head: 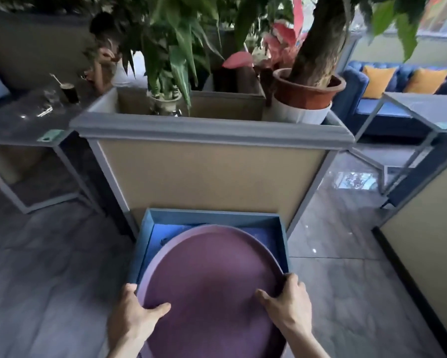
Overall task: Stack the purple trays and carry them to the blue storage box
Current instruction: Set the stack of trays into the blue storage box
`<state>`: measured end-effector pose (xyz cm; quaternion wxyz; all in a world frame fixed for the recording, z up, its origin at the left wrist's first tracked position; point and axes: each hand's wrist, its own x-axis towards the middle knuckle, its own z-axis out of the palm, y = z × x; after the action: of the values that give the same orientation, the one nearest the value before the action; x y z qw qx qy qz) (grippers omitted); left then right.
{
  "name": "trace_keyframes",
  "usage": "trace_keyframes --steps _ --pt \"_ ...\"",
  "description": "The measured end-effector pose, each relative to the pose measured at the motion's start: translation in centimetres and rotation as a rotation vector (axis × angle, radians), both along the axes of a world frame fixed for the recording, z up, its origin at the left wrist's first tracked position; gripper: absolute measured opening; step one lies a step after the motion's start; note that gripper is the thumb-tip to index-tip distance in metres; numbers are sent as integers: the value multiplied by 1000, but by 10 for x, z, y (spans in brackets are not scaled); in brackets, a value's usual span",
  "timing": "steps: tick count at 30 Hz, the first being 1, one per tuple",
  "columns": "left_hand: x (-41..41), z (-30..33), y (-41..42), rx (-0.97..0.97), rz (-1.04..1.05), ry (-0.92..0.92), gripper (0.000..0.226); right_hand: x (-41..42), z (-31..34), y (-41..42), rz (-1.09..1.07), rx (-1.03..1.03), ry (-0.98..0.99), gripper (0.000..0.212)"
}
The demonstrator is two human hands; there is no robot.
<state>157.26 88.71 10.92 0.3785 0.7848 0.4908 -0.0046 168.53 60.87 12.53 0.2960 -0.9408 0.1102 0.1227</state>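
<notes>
Purple trays [212, 280] gripped at both rims, fingers [290, 285] curled underneath.

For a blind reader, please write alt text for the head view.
Two hands, left hand and right hand, hold a round purple tray by its rim over an open blue storage box on the floor. Behind it stands a planter with potted plants.

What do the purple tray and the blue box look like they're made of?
Tray: probably matte plastic, with an even purple colour, a thin moulded rim and no shine. Box: possibly painted wood or board, with flat straight walls and a dull blue-grey finish. The brighter blue inside may be a lining.
</notes>
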Motion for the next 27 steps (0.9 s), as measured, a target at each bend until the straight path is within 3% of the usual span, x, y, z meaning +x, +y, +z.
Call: trace_keyframes --steps 3,12,27 --pt "20 -20 10 1 -13 35 76 17 -22 11 -10 -15 50 71" --pt "70 -95 32 11 -26 61 89 64 -87 36 -19 -105 150 63" --pt "117 -134 43 150 -37 96 72 105 -126 58 -47 -164 146 56"
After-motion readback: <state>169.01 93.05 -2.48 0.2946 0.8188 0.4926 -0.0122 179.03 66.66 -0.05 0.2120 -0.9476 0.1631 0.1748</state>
